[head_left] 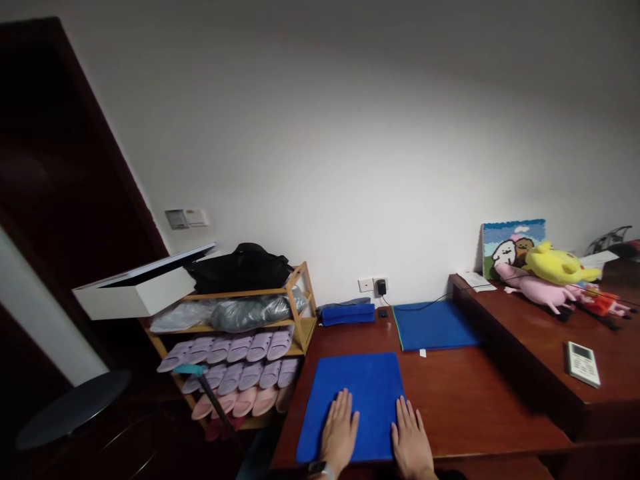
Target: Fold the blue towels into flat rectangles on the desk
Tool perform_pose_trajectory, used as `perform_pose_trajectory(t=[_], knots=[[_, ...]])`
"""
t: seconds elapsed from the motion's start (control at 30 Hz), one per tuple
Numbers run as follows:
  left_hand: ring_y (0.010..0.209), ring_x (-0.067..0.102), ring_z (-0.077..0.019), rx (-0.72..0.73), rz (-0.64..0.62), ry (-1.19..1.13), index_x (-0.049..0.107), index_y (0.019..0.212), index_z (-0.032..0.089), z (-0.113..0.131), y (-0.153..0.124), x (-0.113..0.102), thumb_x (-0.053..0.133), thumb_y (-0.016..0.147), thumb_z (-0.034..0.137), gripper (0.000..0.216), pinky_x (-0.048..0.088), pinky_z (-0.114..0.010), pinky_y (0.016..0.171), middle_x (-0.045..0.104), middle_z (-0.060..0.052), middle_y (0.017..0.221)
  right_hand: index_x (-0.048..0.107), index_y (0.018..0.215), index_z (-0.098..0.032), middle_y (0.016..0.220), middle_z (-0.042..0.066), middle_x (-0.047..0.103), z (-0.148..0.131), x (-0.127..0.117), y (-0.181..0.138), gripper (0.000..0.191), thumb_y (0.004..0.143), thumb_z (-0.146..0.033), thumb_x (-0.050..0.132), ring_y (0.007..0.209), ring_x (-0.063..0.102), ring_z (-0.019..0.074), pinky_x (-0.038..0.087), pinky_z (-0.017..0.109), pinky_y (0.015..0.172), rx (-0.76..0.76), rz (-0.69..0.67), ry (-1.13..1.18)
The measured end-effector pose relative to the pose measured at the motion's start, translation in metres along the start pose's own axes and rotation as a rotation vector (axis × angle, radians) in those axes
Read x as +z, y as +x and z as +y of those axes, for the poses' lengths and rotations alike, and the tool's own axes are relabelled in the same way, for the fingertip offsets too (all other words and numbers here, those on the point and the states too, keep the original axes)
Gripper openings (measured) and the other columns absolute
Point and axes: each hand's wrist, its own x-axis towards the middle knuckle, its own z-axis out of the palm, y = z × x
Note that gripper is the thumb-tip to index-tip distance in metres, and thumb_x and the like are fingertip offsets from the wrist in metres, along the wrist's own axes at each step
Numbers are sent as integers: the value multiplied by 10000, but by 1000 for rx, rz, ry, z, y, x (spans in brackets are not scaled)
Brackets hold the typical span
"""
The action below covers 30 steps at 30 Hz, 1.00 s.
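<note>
Item: my left hand, flat, fingers spread, palm down on the near blue cloth; my right hand, likewise flat and gripping nothing, resting across the cloth's right edge, partly on the wooden table; neither hand closes on anything.

Item: the near blue cloth, folded to a rectangle, lying at the table's front edge directly before me; I judge it soft, light and limp, a towel-like nap, unlikely to slip on the wood; it would sag if lifted by one corner, so I would take it at two corners or along a folded edge, pinching all layers together.

Item: a second blue cloth, flat, further back, apart from the first; a rolled blue bundle against the wall, near a wall socket with a plug.

Item: a raised desk to the right, bearing plush toys and a remote control.

Item: a shoe rack to the left, rows of slippers, a black bag on top.
</note>
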Motion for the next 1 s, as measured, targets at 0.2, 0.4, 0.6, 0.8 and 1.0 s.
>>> perform_pose_trajectory(t=[0.2, 0.4, 0.6, 0.8, 1.0], knots=[[1570, 267, -253, 214, -95, -112, 261, 1639, 252, 80, 5, 30, 238, 1065, 521, 634, 289, -489, 1291, 262, -28, 1702, 356, 1605, -172, 1691, 38, 255, 4, 9, 5, 648, 1017, -419, 240, 1580, 192, 264, 154, 499, 1306, 5, 26, 32], [1573, 255, -255, 19, -115, -35, 291, 1630, 246, 0, -7, 13, 244, 1062, 502, 625, 252, -513, 1296, 266, -27, 1698, 340, 1612, -182, 1691, 25, 247, 3, 10, 4, 645, 1012, -395, 241, 1582, 188, 266, 164, 523, 1302, 8, 46, 47], [1567, 278, -255, -176, -40, 55, 323, 1627, 223, -86, -29, -2, 293, 1041, 482, 641, 262, -503, 1285, 302, -49, 1692, 305, 1614, -130, 1704, 51, 219, -1, 2, 0, 656, 1017, -387, 220, 1589, 176, 259, 134, 503, 1307, 26, 22, -4], [1556, 309, -254, -171, 25, 49, 348, 1619, 191, -84, -35, 1, 275, 1046, 484, 647, 271, -489, 1283, 335, -67, 1681, 330, 1607, -136, 1698, 63, 249, 2, 5, 0, 643, 1015, -370, 244, 1582, 205, 250, 162, 501, 1301, 10, 40, -7], [1552, 318, -260, -161, 39, 59, 373, 1608, 172, -83, -35, 0, 285, 1041, 465, 645, 276, -492, 1283, 338, -78, 1677, 314, 1612, -130, 1700, 54, 219, 0, 2, 2, 652, 1014, -378, 232, 1586, 187, 252, 147, 498, 1301, 23, 4, -41]])
